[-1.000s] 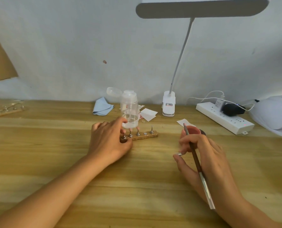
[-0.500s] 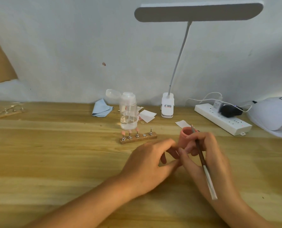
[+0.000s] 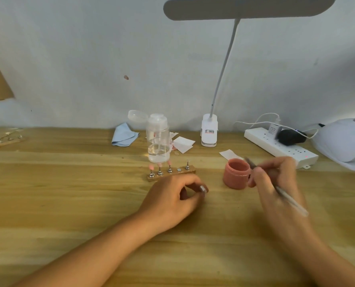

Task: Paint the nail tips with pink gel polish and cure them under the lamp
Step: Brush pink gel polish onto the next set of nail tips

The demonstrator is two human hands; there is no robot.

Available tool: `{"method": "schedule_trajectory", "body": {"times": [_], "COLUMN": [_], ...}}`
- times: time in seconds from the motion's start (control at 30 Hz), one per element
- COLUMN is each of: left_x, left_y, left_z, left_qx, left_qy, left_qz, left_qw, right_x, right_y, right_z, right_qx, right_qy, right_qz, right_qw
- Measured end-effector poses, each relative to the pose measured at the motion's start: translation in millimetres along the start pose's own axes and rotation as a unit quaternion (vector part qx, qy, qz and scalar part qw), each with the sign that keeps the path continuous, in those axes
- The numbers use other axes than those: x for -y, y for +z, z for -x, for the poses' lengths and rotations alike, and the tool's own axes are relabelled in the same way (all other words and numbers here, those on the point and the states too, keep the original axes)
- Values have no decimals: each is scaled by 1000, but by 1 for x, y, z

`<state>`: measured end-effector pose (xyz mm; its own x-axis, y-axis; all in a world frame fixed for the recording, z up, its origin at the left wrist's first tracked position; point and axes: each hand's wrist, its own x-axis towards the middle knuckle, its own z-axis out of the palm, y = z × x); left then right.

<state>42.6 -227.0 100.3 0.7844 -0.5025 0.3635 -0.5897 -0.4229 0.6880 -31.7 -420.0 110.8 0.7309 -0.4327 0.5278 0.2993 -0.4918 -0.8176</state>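
The left hand rests on the counter, its fingers curled and pinching a small silvery peg. By my reading it comes from the bare slot on the wooden holder just behind the knuckles, though whether it carries a tip I cannot tell. The right hand grips the brush pen-fashion, bristle end over the mouth of the open pink gel jar, which stands between the two hands; that hand is blurred, and its lower fingers seem to touch the jar's side.

The likeliest slips:
- A nudge from those fingers could shove or tip the uncapped jar.
- An overloaded brush may drip on the way from the jar to the peg.
- The peg is tiny and held only by a pinch, so brush pressure could twist it.
- The pink nail tips on the holder sit near the left knuckles — a careless lift could smear them if they are uncured.

The white curing lamp sits at the far right, behind the right hand, with the power strip and its cables just beside it — the reach there crosses the jar. A clear pump bottle stands directly behind the holder. A blue cloth, paper squares and a clip-on desk lamp line the wall.
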Motion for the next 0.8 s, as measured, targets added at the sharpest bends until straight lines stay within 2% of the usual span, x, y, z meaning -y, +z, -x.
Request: {"method": "schedule_trajectory", "body": {"times": [0.13,0.37,0.8], "left_x": [1,3,4], "left_y": [0,-1,0], "left_z": [0,1,0], "left_qx": [6,24,15], "left_qy": [-1,8,1], "left_qz": [-5,-7,-22], "left_qw": [1000,1000,1000], "right_x": [-7,-8,-7], "right_y": [-4,-5,-3], "right_z": [-7,-7,-6], "right_qx": [11,-8,-21], "right_qy": [61,108,79], "right_qz": [6,-8,22], "right_qw": [998,994,996]}}
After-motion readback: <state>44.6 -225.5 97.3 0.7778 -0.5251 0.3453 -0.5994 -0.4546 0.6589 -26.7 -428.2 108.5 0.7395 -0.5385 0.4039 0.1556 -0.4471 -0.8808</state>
